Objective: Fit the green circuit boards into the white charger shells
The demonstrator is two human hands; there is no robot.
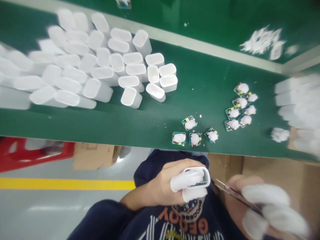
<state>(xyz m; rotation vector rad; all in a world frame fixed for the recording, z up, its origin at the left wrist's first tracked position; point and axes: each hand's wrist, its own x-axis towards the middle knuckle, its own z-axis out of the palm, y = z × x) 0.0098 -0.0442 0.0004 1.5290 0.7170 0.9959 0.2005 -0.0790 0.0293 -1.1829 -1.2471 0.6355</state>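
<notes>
Head view: white casing (207, 179) clamped in left fingers (181, 181), tweezers (255, 208) pinched in right fingers (265, 194), green bench (200, 83) beyond both, cardboard box (92, 156) and yellow-striped grey floor (50, 213) leftward of the left fingers.

Readable print stands on the dark shirt (150, 218) at the near edge of the scene. Large orange letters (193, 227) run across its chest; G, E, O and Y can be made out, though the whole word is uncertain. Farther up, a curved line of small pale letters (195, 216) looks like "SUCCESS", partly hidden by the left hand (168, 183). Yellow script (176, 234) at the near edge is too blurred to read, as is faint marking on the cardboard box (93, 156) at left.
</notes>
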